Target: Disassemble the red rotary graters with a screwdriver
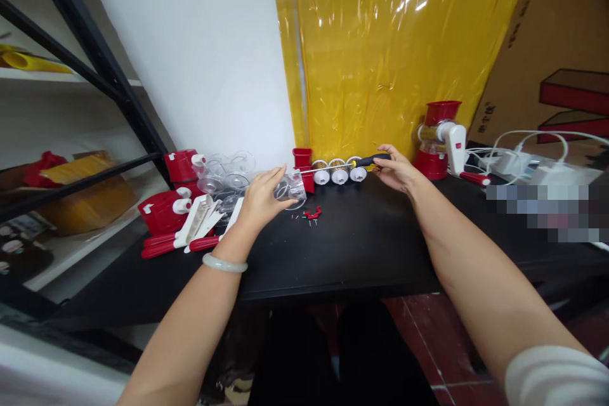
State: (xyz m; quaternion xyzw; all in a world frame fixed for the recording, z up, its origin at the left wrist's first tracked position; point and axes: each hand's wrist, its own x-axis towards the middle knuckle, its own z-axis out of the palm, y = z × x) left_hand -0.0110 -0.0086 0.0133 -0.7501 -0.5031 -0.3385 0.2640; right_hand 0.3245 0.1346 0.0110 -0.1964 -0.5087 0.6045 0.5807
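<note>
My left hand (pixel 264 198) is closed around a clear plastic housing (pixel 295 186), holding it above the black table. In my right hand (pixel 396 168) is a screwdriver (pixel 371 160) with a black and yellow handle, held level. Its long shaft points left and its tip reaches the housing; the exact contact is too small to make out. Just below lie small red plastic parts (pixel 313 213) and several tiny screws (pixel 297 216). Behind the shaft stand three white-ended drums (pixel 339 172) in a row, beside a red hopper piece (pixel 302 162).
On the left are red bases (pixel 164 210), more clear housings (pixel 223 174) and white cranks with red handles (pixel 202 242). An assembled rotary grater (pixel 438 139) stands at the right, near white chargers and cables (pixel 547 168). A black shelf rack (pixel 90 38) borders the left side.
</note>
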